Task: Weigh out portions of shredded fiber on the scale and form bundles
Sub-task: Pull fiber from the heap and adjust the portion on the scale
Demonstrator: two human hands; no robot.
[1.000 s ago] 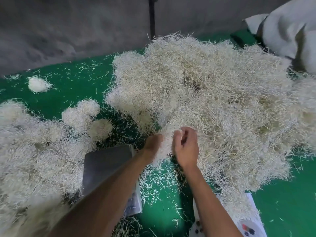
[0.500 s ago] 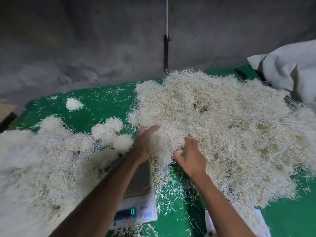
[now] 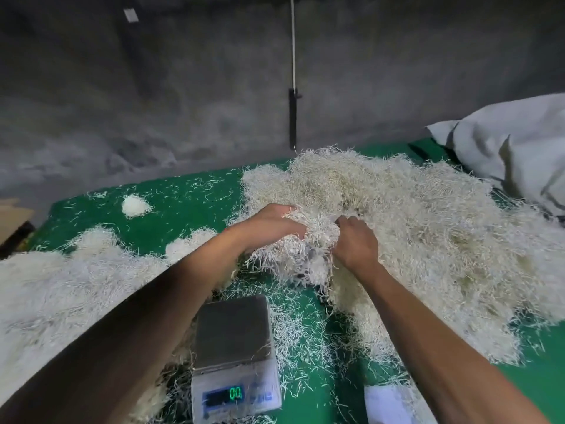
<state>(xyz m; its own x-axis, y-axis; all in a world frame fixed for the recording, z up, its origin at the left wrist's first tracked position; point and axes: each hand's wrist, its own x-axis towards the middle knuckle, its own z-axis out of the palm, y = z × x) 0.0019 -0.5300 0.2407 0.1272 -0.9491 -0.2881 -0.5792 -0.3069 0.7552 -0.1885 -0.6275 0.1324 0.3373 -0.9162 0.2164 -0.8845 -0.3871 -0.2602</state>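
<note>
A big heap of pale shredded fiber [image 3: 412, 228] covers the right half of the green table [image 3: 189, 206]. My left hand [image 3: 272, 224] and my right hand [image 3: 356, 243] both grip a clump of shredded fiber [image 3: 302, 249] at the heap's near left edge, held a little above the table. A small digital scale [image 3: 234, 341] stands in front of my hands; its steel pan is bare and its green display reads 0.0. My left forearm passes over the scale's left side.
A second spread of fiber with rounded bundles [image 3: 61, 286] lies at the left. One small bundle [image 3: 133, 205] sits alone at the far left. A grey sack [image 3: 513, 148] rests at the back right, a grey wall behind. White paper [image 3: 388, 402] lies at the near edge.
My view has tilted up, so the whole scale shows. Both hands closed on a clump at the heap's edge and lifted it; the left hand was open half a second ago.
</note>
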